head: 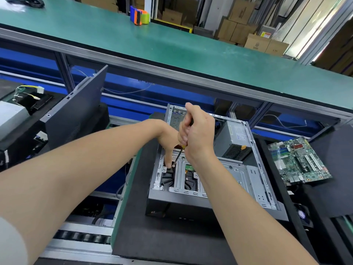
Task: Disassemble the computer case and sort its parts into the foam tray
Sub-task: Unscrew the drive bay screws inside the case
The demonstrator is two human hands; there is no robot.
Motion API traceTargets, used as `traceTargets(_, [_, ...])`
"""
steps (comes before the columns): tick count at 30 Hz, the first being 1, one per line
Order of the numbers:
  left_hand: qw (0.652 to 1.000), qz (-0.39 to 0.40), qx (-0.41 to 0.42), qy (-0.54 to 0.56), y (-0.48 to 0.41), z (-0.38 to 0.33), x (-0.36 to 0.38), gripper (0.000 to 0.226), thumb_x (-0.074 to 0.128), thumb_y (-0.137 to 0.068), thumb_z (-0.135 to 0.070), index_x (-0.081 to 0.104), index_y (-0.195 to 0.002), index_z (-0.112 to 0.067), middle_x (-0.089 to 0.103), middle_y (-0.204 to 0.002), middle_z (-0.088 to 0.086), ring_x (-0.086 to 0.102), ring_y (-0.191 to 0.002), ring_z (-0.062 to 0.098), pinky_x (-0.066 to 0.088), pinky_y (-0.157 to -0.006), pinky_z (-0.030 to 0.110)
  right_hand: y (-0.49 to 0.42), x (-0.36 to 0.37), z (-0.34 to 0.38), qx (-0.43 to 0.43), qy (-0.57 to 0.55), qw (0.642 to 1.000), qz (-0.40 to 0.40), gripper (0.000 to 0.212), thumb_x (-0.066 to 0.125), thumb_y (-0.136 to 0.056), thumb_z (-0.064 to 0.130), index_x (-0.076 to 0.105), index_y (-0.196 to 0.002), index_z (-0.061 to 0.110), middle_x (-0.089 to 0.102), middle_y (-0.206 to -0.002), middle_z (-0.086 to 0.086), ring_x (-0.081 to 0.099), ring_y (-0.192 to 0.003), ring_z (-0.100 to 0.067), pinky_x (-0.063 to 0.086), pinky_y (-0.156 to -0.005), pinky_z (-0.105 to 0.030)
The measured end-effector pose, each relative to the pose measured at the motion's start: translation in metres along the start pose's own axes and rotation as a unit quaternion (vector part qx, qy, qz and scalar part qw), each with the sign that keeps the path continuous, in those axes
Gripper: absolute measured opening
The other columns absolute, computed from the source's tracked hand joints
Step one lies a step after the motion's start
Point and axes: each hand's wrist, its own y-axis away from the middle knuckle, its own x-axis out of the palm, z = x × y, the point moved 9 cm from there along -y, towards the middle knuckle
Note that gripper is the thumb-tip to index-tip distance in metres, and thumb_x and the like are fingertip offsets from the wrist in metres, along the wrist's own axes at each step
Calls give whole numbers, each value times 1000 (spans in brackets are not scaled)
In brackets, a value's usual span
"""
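Green surface (172,44): smooth matte top with a grey metal edge, running across the far side. Black foam tray (145,241): dull, soft-looking slab directly before me, carrying the computer case (181,204). The case is a box of bare grey sheet metal with a black front, lying on its side with the open side up, black front toward me and long axis running away from me. Side panel (76,111): flat dark sheet, standing tilted to the left, apart from the case. Motherboard (299,161): green board, flat on foam to the right. Power supply (235,138): grey box with perforated end, in the case's far right corner. Right grip (196,131): curled round the handle of a screwdriver (177,156), whose thin dark shaft slants down-left, tip on a small screw (173,166) in the drive bracket. Left grip (168,138): one straight finger pressing just beside that tip, holding nothing.
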Motion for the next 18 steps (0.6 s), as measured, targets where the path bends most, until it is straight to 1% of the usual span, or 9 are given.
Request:
traceTargets(1, [1000, -7, 5, 11, -1, 0, -1, 85, 86, -77, -44, 44, -150, -31, 43, -109, -44, 44, -104, -7, 30, -79, -3, 0, -3, 4, -2, -1, 1000, -2, 49, 56, -101, 18, 39, -55, 15, 22, -47, -4, 21, -38, -17, 15, -46, -30])
traceTargets(2, [999, -17, 13, 29, -1, 1, -3, 83, 85, -80, -38, 43, -150, -29, 49, -125, -35, 45, -118, 0, 31, -92, 1, -1, -7, 8, -6, -2, 1000, -6, 49, 55, -101, 17, 40, -55, 14, 22, -47, -5, 21, -37, -17, 16, -46, -29])
traceTargets(3, [998, -33, 25, 51, 0, 1, -6, 80, 84, -82, -31, 43, -151, -25, 51, -140, -23, 44, -129, 6, 34, -107, 14, -2, -13, 13, -13, -2, 1000, -11, 49, 55, -101, 17, 40, -55, 14, 23, -46, -5, 22, -37, -18, 17, -45, -28])
traceTargets(4, [994, -56, 43, 80, 2, -1, -10, 76, 83, -83, -24, 46, -150, -22, 52, -145, -14, 46, -133, 7, 35, -114, 26, -2, -18, 18, -19, -2, 1000, -17, 48, 56, -100, 18, 40, -55, 14, 23, -46, -5, 23, -36, -18, 19, -44, -27])
traceTargets(5, [988, -80, 65, 118, 5, -3, -14, 69, 82, -84, -17, 51, -146, -20, 58, -141, -12, 51, -130, 4, 37, -116, 33, -3, -24, 23, -26, -2, 999, -22, 47, 56, -99, 19, 41, -54, 15, 24, -46, -5, 23, -37, -18, 20, -44, -26])
traceTargets(7, [972, -127, 109, 163, 13, -9, -17, 52, 81, -85, -15, 64, -133, -25, 67, -123, -19, 59, -117, -3, 45, -109, 34, -5, -36, 33, -36, -6, 999, -32, 46, 56, -97, 21, 41, -54, 16, 24, -45, -3, 22, -37, -18, 22, -43, -25])
traceTargets(11, [955, -222, 142, 132, 17, -25, -15, 31, 82, -81, -46, 71, -110, -47, 63, -116, -25, 59, -111, 0, 46, -95, 30, -9, -61, 47, -44, -19, 997, -65, 41, 57, -92, 24, 39, -56, 18, 23, -46, -2, 19, -39, -18, 18, -43, -26])
traceTargets(15, [938, -273, 150, 156, 12, -36, -17, 27, 80, -79, -58, 73, -103, -46, 67, -111, -23, 62, -105, 1, 48, -88, 26, -10, -79, 53, -53, -31, 994, -89, 38, 58, -87, 27, 39, -55, 18, 21, -47, -3, 15, -42, -18, 18, -43, -25])
traceTargets(18, [930, -281, 154, 182, 8, -44, -18, 23, 80, -79, -57, 77, -96, -42, 72, -101, -20, 67, -92, 3, 53, -78, 21, -8, -89, 56, -61, -37, 993, -98, 39, 58, -88, 26, 39, -55, 18, 21, -46, -3, 16, -40, -18, 19, -42, -24])
